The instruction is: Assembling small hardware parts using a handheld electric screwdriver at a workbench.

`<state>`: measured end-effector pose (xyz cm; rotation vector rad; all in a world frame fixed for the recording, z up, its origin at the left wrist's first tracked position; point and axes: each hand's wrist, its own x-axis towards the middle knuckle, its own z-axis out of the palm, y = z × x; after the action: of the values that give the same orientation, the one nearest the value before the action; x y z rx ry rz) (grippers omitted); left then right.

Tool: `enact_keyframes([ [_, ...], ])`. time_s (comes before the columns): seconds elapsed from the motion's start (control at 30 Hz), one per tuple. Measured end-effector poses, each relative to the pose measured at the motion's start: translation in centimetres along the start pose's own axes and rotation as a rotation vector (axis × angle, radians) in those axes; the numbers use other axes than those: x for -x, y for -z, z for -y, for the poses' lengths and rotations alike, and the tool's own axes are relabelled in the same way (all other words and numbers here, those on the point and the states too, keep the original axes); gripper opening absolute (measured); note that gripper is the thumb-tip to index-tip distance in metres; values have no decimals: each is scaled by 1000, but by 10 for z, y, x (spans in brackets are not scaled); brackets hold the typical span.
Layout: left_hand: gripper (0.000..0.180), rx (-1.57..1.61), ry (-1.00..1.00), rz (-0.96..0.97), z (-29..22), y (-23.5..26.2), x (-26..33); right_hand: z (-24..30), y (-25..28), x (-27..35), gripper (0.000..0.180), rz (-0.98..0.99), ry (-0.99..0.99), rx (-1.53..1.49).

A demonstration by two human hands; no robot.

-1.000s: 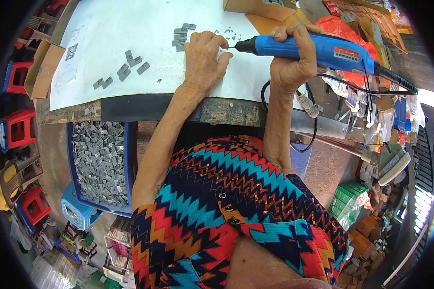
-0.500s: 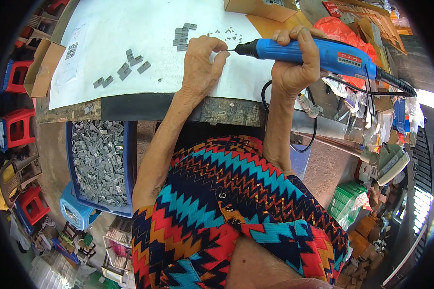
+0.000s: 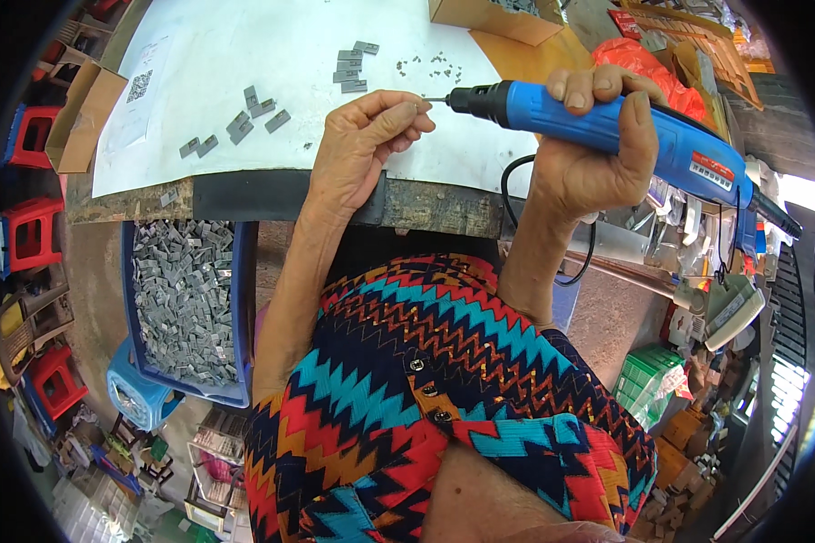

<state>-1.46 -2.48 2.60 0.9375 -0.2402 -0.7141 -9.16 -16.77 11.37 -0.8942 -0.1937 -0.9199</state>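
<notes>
My right hand (image 3: 598, 145) is wrapped round a blue electric screwdriver (image 3: 670, 149), held level above the table with its thin bit pointing left. At the bit's tip, my left hand (image 3: 371, 136) is closed in a pinch. Whatever lies between those fingers is too small or hidden to name. Beyond the left hand, several small grey rectangular blocks (image 3: 349, 65) lie in a short column on white paper (image 3: 299, 54). Tiny dark screw-like pieces (image 3: 436, 68) are scattered to their right. More grey blocks (image 3: 241, 127) lie farther left.
Below the table's near edge stands a blue bin (image 3: 244, 317) full of grey blocks. An open cardboard box (image 3: 498, 23) sits at the far side, another box (image 3: 83, 113) at the left edge. A black cable (image 3: 507, 181) loops beside my right forearm. Clutter fills the right side.
The screwdriver has come nearer to me, and its rear end has swung lower right. My left hand has turned, its fingers still at the bit's tip.
</notes>
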Motion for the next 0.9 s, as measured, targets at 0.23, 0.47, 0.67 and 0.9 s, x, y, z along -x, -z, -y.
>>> enact_keyframes([
  [0.23, 17, 100, -4, 99, 2, 5, 2, -1, -7, 4, 17, 74, -11, 61],
  [0.47, 17, 60, -36, 143, 3, 8, 3, -2, -10, 6, 18, 81, -28, 60],
  [0.67, 17, -15, -71, 148, 6, 10, 3, -5, -9, 6, 18, 66, -31, 68],
  [0.9, 18, -85, -85, 136, 5, 11, 5, -5, -7, 5, 20, 92, -49, 73],
])
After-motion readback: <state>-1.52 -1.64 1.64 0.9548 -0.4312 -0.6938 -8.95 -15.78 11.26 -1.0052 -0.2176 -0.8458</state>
